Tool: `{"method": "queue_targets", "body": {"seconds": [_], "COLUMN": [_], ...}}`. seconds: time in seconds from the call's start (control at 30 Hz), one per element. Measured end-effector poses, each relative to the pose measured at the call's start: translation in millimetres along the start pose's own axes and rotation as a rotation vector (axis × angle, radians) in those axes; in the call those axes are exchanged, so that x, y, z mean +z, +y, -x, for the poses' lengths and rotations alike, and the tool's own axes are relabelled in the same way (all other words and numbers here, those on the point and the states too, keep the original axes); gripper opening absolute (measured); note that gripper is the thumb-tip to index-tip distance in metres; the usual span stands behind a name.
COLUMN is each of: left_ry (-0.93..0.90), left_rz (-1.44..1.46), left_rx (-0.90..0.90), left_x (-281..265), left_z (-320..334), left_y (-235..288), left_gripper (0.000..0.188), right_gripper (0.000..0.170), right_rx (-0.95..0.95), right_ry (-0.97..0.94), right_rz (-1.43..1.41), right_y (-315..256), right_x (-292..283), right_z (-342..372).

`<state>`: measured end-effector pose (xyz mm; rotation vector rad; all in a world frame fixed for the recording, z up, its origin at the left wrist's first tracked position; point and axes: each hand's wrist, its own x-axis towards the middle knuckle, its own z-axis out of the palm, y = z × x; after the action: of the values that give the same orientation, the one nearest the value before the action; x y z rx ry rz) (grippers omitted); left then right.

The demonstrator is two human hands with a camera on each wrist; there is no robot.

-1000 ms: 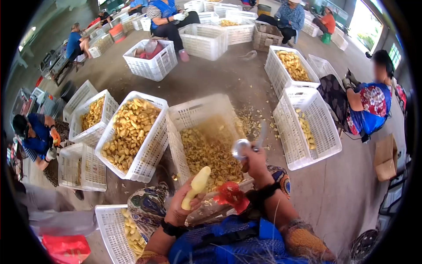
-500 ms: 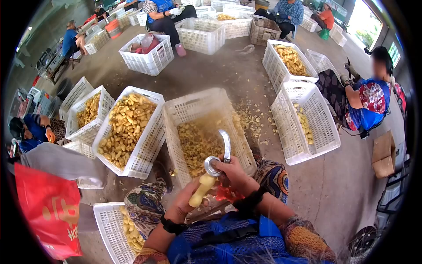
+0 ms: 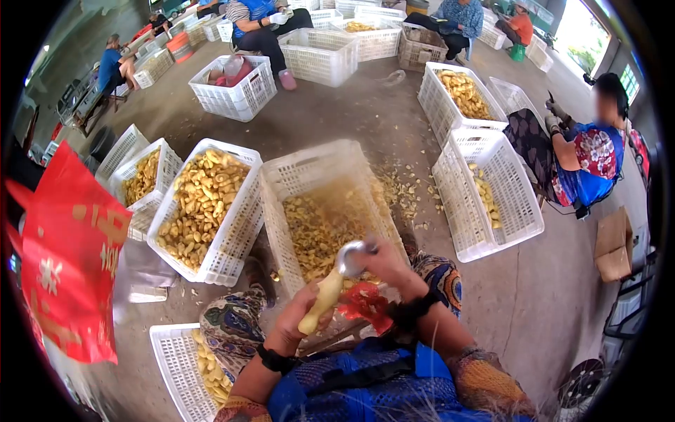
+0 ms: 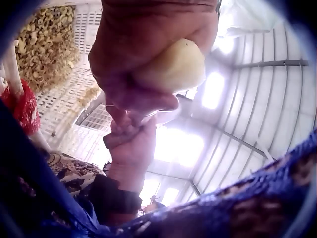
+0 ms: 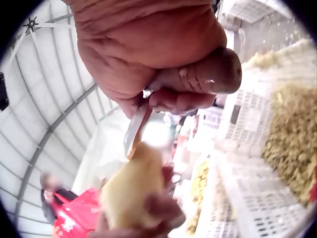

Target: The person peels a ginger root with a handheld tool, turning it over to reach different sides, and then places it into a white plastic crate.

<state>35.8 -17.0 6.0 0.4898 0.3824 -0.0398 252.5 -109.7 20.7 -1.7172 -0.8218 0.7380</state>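
Note:
My left hand grips a pale yellow, peeled ginger-like root, its narrower end tilted up toward the right hand. In the left wrist view the root's rounded end shows past curled fingers. My right hand holds a metal peeling tool with a round, ring-like head, right at the root's upper end. From the right wrist, a flat metal part comes out of the fist toward the root. Below both hands a white crate holds peelings.
Red plastic hangs beside my right wrist. Crates of yellow roots stand at left, by my left leg and at right. A large red bag is close at left. Another person sits at right.
My right hand has come in from the right to the root with the tool, whose curved part no longer shows in the head view. The red bag has moved into view and up at left.

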Motion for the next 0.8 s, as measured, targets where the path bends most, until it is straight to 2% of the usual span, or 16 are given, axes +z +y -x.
{"method": "queue_targets", "body": {"seconds": [0.07, 0.1, 0.17, 0.2, 0.27, 0.33, 0.37, 0.47, 0.5, 0.6, 0.63, 0.73, 0.8], "left_ry": [0.017, 0.036, 0.106, 0.053, -0.051, -0.101, -0.123, -0.049, 0.019, 0.019, 0.014, 0.025, 0.063], "left_rz": [0.089, 0.109, 0.098, 0.087, 0.060, 0.120, 0.155, 0.092, 0.181, 0.246, 0.255, 0.274, 0.279], "left_rx": [0.050, 0.066, 0.091, 0.108, 0.139, 0.205, 0.245, 0.316, 0.255, 0.162, 0.159, 0.155, 0.159], "left_x": [8, 8, 10, 4, -10, -1, 1, -2, 7, 5, 6, 17, 29], "left_z": [3, 3, -2, -4, -6, 2, 5, 5, 3, -1, 0, 3, 3], "left_y": [5, 5, 2, -1, -7, 0, 2, 0, 3, 2, 3, 8, 11], "left_gripper": [0.054, 0.055, 0.058, 0.058, 0.059, 0.058, 0.058, 0.060, 0.063, 0.064, 0.063, 0.061, 0.060], "right_gripper": [0.021, 0.022, 0.021, 0.020, 0.018, 0.016, 0.012, 0.014, 0.015, 0.014, 0.014, 0.013, 0.014], "right_rx": [0.233, 0.283, 0.069, -0.041, 0.051, 0.128, 0.072, 0.201, 0.133, 0.005, 0.111, 0.176, 0.013], "right_ry": [0.197, 0.182, 0.013, -0.069, 0.082, 0.222, 0.372, 0.340, 0.310, 0.183, 0.198, 0.151, 0.073], "right_rz": [0.025, -0.152, -0.146, -0.143, -0.081, -0.020, -0.122, -0.394, -0.330, -0.293, -0.381, -0.383, -0.303], "right_y": [-6, -13, -6, -3, 7, 23, 38, 3, -1, 1, -5, -20, -11], "right_x": [-25, -32, -4, 5, 3, -2, -14, -30, -22, -11, -10, -10, 1], "right_z": [-12, -8, 9, 14, 8, -7, -14, -3, 0, 8, 12, 17, 20]}}
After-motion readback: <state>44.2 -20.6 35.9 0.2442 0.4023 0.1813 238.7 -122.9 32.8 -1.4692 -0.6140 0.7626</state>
